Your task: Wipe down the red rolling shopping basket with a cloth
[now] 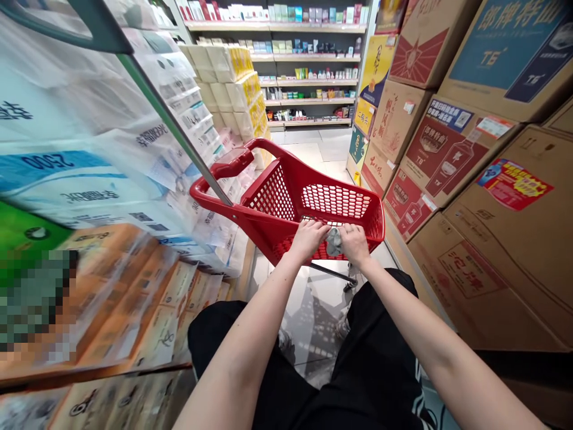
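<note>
A red plastic rolling shopping basket [344, 190] with perforated walls stands tilted before me. My left hand [310, 237] has its fingers curled over the basket's near rim. Beside it, my right hand [355, 241] grips the same rim, close to the right corner. Between the two hands is a crumpled grey-white thing [333, 242], perhaps a cloth; its kind and whether the fingers touch it are hard to make out. A metal pull handle [174, 128] slants from the basket to the upper left. Below, a caster [350, 285] shows near the floor.
Stacked cartons [474, 155] line the right side closely. Plastic-wrapped paper packs [147, 143] are piled on the left, above orange-and-tan packs [147, 292]. Ahead, tiled floor [313, 143] leads to shelves [313, 58] of small boxes and bottles. My legs [349, 352] straddle the floor behind the basket.
</note>
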The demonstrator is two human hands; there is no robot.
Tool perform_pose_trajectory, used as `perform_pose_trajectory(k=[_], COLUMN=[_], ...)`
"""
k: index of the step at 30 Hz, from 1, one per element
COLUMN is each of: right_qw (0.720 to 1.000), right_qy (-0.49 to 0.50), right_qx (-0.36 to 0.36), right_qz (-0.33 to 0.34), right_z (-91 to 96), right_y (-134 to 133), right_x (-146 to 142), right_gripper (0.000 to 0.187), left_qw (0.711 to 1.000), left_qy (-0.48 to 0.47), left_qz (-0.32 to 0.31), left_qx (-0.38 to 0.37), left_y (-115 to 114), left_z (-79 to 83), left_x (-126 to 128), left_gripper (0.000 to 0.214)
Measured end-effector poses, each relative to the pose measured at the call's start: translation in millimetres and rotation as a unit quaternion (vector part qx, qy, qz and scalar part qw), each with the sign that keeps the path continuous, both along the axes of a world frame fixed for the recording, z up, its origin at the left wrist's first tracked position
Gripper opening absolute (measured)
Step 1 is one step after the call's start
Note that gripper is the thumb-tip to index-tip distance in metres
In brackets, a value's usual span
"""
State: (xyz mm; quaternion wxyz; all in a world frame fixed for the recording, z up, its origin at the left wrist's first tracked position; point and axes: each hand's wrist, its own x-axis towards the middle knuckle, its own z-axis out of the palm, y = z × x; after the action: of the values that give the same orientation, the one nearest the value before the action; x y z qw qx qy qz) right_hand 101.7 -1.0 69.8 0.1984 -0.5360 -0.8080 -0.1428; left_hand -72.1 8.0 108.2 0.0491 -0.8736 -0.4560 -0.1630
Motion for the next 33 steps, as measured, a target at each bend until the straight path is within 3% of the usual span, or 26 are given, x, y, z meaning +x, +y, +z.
perform_pose_trajectory(k=[3, 7, 11, 18, 28, 33], right_qw=[1.0, 0.999, 0.999, 0.993, 0.993, 0.995], right_qy=[-0.016, -0.011, -0.008, 0.041, 0.034, 0.065], right_qx=[-0.013, -0.016, -0.01, 0.027, 0.011, -0.001], right_qz=[0.02, -0.045, -0.04, -0.109, -0.11, -0.072], right_z=[-4.3, -16.1, -23.5, -30.7, -24.5, -2.9], right_y=[-1.1, -3.5, -1.6, 1.8, 8.2, 7.0], right_x=[26.4, 82.8, 109.2, 84.8, 64.4, 11.4], right_gripper=[0.025, 0.022, 0.022, 0.024, 0.021, 0.04], left_qw=[1.0, 0.998, 0.994, 0.993, 0.992, 0.99], left_qy=[0.019, 0.045, 0.057, 0.038, 0.033, 0.045], left_qz=[-0.011, 0.038, 0.069, 0.09, 0.105, 0.11], left_qx=[0.004, 0.035, 0.062, 0.061, 0.063, 0.072], left_y=[-1.1, 0.1, -0.7, -2.6, -2.3, -3.9], left_z=[6.3, 16.6, 19.5, 18.4, 18.2, 17.8], left_x=[-18.9, -51.1, -57.9, -45.2, -50.1, -48.4], left_gripper=[0.03, 0.028, 0.028, 0.026, 0.027, 0.029])
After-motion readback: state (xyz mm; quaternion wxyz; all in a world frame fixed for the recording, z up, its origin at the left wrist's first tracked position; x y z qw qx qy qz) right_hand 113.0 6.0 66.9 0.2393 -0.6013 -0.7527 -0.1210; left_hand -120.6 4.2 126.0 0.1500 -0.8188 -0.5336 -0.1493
